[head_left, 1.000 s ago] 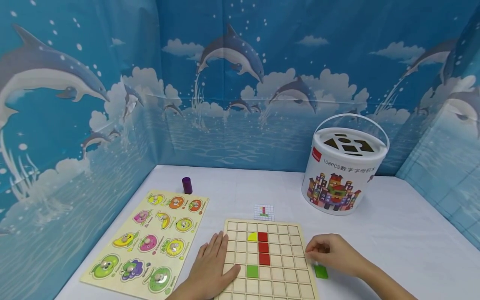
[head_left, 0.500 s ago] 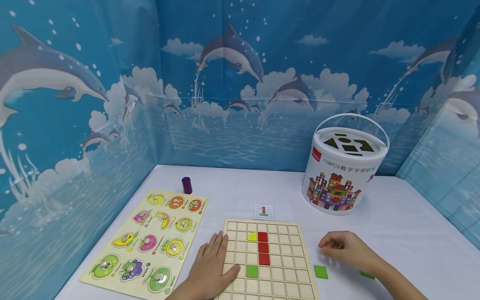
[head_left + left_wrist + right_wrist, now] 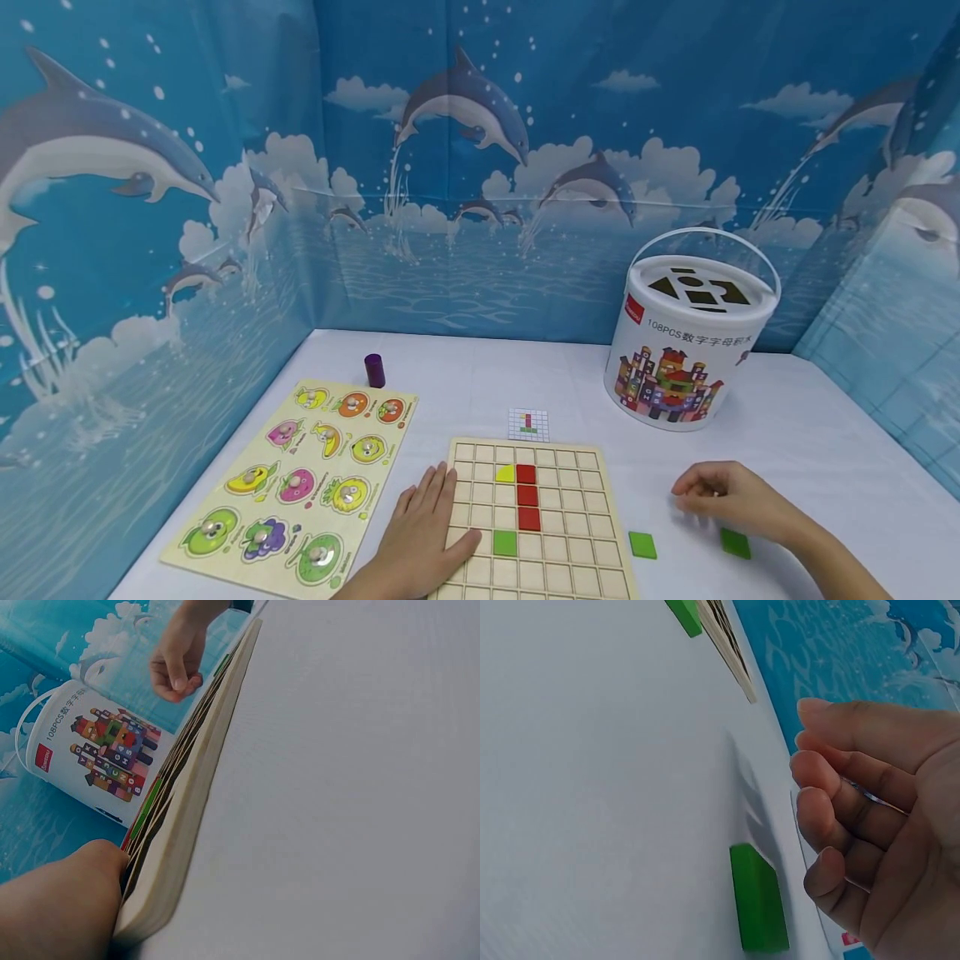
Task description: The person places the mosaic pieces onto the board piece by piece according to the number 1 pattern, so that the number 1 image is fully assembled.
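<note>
My left hand (image 3: 420,537) lies flat along the left edge of the wooden grid board (image 3: 577,550), fingers straight and thumb over its squares. On the board sit a yellow rounded piece (image 3: 506,473), a column of red tiles (image 3: 528,496) and a green tile (image 3: 505,543). My right hand (image 3: 731,500) hovers right of the board with loosely curled fingers and nothing between them. In the right wrist view a green tile (image 3: 757,900) lies on the table just beside the curled fingertips. Another green tile (image 3: 642,545) rests close to the board's right edge.
A small pattern card (image 3: 528,424) lies behind the board. A fruit puzzle board (image 3: 300,467) is on the left, with a purple cylinder (image 3: 374,371) behind it. The white block bucket (image 3: 686,342) stands at the back right, before a dolphin-print curtain (image 3: 465,267).
My right hand has moved right, away from the board's edge and the nearer green tile, uncovering that tile and then the farther one. The left hand has stayed still.
</note>
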### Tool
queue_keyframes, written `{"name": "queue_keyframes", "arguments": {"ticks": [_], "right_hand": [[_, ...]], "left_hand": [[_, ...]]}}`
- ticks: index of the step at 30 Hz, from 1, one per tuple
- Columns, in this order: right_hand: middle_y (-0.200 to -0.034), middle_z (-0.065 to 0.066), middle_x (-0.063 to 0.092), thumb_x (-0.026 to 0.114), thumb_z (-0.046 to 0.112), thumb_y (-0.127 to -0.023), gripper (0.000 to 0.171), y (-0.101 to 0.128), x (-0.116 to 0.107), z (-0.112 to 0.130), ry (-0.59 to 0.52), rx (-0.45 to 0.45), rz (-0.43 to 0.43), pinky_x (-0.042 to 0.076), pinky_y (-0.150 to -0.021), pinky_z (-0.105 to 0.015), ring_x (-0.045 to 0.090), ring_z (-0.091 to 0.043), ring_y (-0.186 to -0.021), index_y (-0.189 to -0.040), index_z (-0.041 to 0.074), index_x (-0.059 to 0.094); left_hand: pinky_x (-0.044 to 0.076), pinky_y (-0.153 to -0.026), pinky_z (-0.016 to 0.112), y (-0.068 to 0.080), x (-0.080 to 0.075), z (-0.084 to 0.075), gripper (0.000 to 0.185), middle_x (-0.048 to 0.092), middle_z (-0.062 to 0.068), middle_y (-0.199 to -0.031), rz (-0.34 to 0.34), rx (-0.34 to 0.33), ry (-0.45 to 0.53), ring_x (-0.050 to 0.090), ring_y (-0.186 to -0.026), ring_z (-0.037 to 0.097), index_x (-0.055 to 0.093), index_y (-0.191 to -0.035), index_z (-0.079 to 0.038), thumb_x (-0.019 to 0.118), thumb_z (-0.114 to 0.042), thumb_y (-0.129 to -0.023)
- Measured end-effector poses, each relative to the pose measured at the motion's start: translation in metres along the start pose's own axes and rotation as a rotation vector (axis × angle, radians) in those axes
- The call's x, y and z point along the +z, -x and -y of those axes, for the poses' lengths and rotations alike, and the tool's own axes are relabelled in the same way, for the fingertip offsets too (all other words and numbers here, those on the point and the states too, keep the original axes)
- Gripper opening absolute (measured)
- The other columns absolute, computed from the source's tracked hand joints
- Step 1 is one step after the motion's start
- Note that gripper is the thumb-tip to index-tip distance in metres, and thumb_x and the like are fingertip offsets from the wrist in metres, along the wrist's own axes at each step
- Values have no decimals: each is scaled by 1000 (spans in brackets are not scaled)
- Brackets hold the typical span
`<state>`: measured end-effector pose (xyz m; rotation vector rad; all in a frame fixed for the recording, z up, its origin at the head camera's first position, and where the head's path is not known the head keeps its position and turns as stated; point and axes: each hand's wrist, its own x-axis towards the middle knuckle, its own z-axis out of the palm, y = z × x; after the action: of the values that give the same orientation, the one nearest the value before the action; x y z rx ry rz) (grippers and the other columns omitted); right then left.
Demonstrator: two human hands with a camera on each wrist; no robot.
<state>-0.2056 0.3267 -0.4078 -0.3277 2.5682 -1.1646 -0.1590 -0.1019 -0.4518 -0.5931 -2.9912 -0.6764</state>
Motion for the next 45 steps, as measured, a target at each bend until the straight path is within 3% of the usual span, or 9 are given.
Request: {"name": "queue_keyframes", "arguments": {"ticks": [17, 27, 33, 45], "right_hand": [[-89, -8, 60, 66, 14, -93, 26, 14, -34, -27, -43, 18, 109, 47, -65, -27, 53, -14, -75, -110, -7, 64], [-82, -6, 56, 69, 11, -90, 23, 17, -35, -35, -85, 30, 206, 41, -64, -28, 50, -15, -75, -106, -5, 64], [-81, -6, 52, 74, 6, -84, 22, 20, -35, -32, -83, 7, 275, 38, -61, -27, 48, -15, -74, -100, -2, 61], [-79, -5, 50, 77, 7, -80, 24, 19, -32, -29, -19, 31, 247, 38, -60, -28, 47, -18, -74, -93, 1, 58]], "left_hand": [[18, -110, 59, 1, -1, 0, 86, 21, 19, -158, 5, 4, 9, 16, -146, 36, 24, -152, 3, 40, -61, -96], [18, -110, 60, 1, -1, 0, 86, 21, 20, -158, 0, 13, 13, 17, -145, 36, 25, -152, 4, 40, -60, -97], [19, -110, 60, 1, -2, -1, 85, 21, 20, -158, -3, 16, 10, 17, -145, 37, 25, -152, 4, 40, -59, -97], [19, -110, 60, 1, -1, 0, 86, 21, 20, -158, -4, 13, 8, 17, -145, 36, 25, -152, 4, 40, -60, -97]]}}
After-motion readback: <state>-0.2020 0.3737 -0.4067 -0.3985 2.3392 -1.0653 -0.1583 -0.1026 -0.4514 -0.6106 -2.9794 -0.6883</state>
